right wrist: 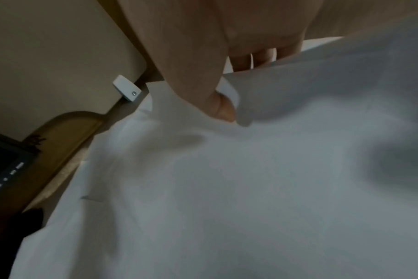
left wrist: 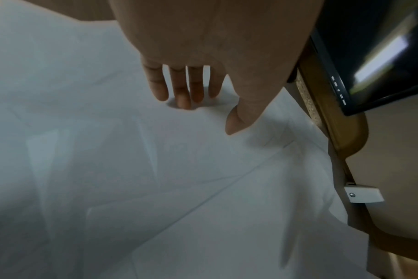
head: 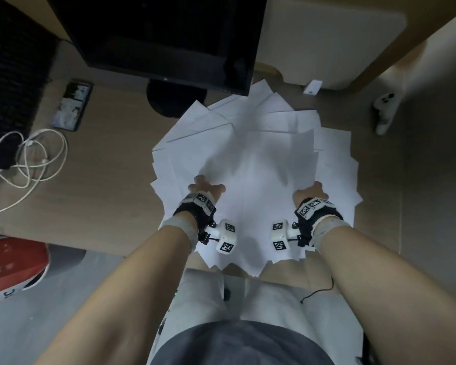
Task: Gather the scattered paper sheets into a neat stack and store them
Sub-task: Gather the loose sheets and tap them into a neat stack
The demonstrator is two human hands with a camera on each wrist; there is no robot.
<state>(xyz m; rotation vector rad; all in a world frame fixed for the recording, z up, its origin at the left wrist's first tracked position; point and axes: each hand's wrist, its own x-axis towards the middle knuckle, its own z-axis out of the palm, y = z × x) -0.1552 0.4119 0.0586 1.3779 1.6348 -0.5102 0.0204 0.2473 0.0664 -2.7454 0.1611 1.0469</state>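
Observation:
A loose fan of white paper sheets [head: 261, 159] covers the middle of the wooden desk [head: 103, 193], its corners sticking out all round and over the near edge. My left hand [head: 207, 187] sits on the pile's left side. In the left wrist view its straight fingers [left wrist: 184, 102] and thumb touch the paper sheets [left wrist: 155, 169] from above. My right hand [head: 309, 192] is at the pile's right side. In the right wrist view its thumb [right wrist: 221, 107] lies on a sheet [right wrist: 227, 179], the fingers behind a raised edge, pinching paper.
A dark monitor [head: 169, 35] on a round base [head: 174, 98] stands just behind the pile. On the desk at left lie a phone [head: 71, 104], a coiled white cable [head: 29, 159] and a dark keyboard [head: 8, 75]. A white controller [head: 385, 111] lies at right. A red box [head: 11, 264] sits below the desk.

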